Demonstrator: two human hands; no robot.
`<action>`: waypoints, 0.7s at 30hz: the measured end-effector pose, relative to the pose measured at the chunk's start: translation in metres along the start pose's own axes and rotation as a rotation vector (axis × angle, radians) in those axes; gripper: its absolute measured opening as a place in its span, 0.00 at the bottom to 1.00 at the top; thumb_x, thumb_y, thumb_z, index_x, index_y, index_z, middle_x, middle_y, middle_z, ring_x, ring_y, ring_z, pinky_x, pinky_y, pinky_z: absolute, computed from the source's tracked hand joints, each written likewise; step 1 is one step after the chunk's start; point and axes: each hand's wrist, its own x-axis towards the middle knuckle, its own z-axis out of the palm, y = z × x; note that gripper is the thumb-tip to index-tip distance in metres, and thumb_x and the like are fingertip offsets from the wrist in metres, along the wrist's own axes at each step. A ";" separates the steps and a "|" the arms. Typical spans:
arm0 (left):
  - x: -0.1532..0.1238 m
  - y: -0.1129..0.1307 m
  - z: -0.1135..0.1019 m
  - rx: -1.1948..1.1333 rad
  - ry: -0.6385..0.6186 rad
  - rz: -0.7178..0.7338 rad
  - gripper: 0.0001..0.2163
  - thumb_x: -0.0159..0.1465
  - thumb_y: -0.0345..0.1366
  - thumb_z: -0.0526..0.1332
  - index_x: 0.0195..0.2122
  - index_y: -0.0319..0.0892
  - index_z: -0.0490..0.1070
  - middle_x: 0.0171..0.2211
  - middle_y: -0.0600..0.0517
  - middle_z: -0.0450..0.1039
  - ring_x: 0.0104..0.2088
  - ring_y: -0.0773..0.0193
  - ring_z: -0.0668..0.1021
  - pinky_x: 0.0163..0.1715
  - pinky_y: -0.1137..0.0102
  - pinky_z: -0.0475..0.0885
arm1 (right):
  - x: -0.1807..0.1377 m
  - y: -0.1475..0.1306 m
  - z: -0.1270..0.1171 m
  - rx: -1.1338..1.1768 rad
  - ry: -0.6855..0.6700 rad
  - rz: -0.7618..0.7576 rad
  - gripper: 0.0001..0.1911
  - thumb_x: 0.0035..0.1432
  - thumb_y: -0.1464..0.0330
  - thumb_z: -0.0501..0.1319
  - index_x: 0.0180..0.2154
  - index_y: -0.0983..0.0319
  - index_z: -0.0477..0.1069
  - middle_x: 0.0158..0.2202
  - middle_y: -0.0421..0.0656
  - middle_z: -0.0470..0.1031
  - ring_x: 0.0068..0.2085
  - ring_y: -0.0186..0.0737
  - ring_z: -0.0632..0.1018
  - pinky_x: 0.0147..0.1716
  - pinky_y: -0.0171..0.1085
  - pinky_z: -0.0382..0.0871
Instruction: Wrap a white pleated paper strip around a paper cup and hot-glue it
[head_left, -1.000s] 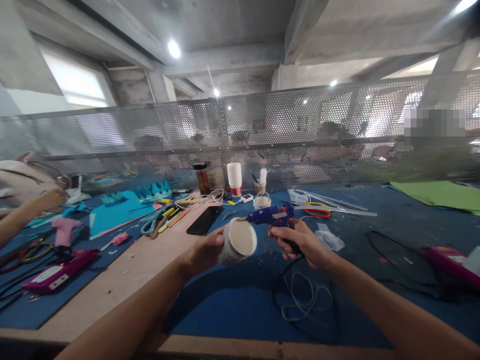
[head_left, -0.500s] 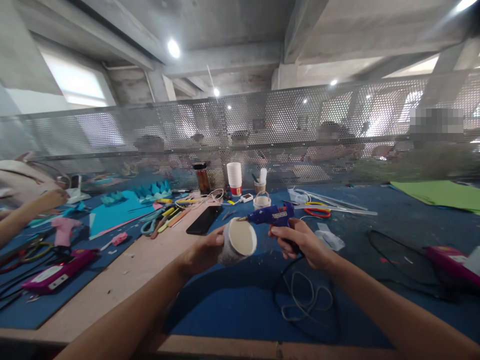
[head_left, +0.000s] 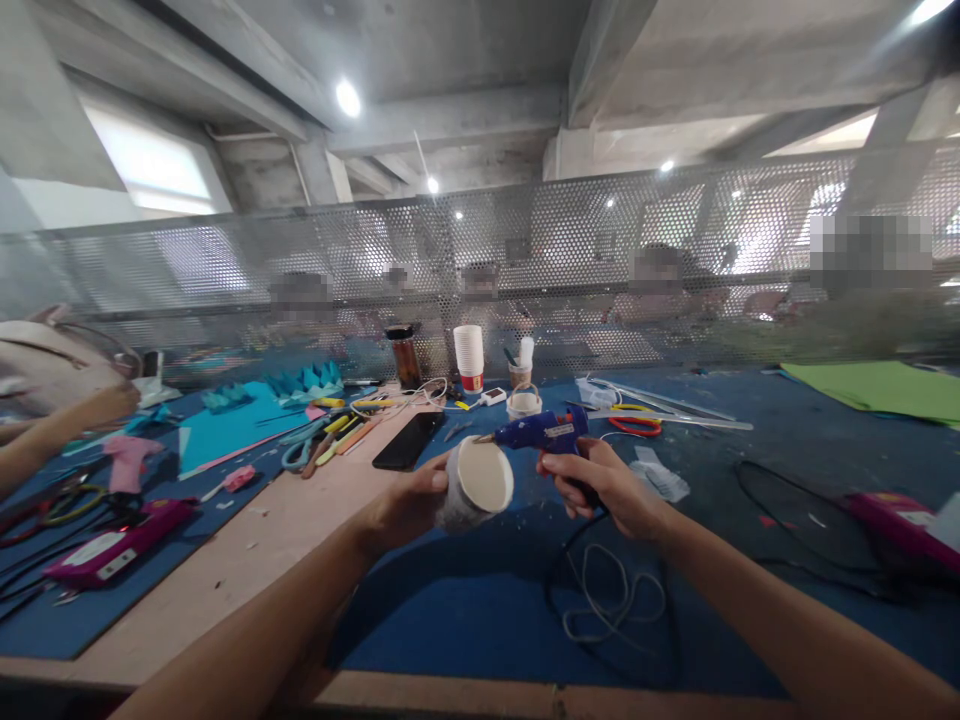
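Observation:
My left hand (head_left: 405, 507) is wrapped round a white paper cup (head_left: 480, 480) held on its side, its flat bottom facing me. My right hand (head_left: 600, 485) grips a blue hot glue gun (head_left: 541, 430), its nozzle pointing left just above the cup's far edge. The gun's black cord (head_left: 577, 560) drops to the blue mat and lies next to a loose pale loop of string (head_left: 607, 600). Both hands hover above the table.
A black phone (head_left: 409, 440), scissors and pens (head_left: 330, 435) lie on the bare wood strip. A stack of cups (head_left: 469, 357), a brown bottle (head_left: 405, 357) and orange scissors (head_left: 636, 423) stand behind. Another person's arm (head_left: 52, 430) is at left, by pink tools (head_left: 112, 545). A mesh screen (head_left: 600, 260) walls the far edge.

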 end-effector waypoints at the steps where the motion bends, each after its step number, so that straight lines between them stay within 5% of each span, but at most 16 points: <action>1: 0.000 0.000 0.000 -0.002 0.000 0.000 0.31 0.58 0.44 0.66 0.63 0.39 0.67 0.39 0.45 0.81 0.42 0.51 0.81 0.41 0.65 0.71 | 0.000 0.000 0.000 -0.001 -0.002 -0.003 0.15 0.60 0.56 0.66 0.35 0.62 0.72 0.16 0.30 0.61 0.15 0.27 0.61 0.22 0.33 0.66; 9: 0.001 -0.002 -0.003 -0.049 -0.013 -0.014 0.31 0.58 0.43 0.66 0.63 0.40 0.67 0.48 0.42 0.79 0.41 0.54 0.81 0.41 0.65 0.72 | 0.000 -0.002 0.001 -0.007 0.008 -0.007 0.16 0.59 0.56 0.66 0.34 0.63 0.72 0.16 0.30 0.61 0.15 0.27 0.60 0.20 0.32 0.65; 21: 0.001 -0.001 -0.002 -0.031 -0.012 -0.016 0.29 0.57 0.43 0.67 0.60 0.41 0.70 0.40 0.46 0.82 0.37 0.56 0.82 0.41 0.66 0.73 | 0.002 0.001 -0.001 -0.031 -0.009 -0.017 0.15 0.61 0.57 0.64 0.35 0.63 0.71 0.17 0.30 0.61 0.16 0.26 0.61 0.22 0.33 0.67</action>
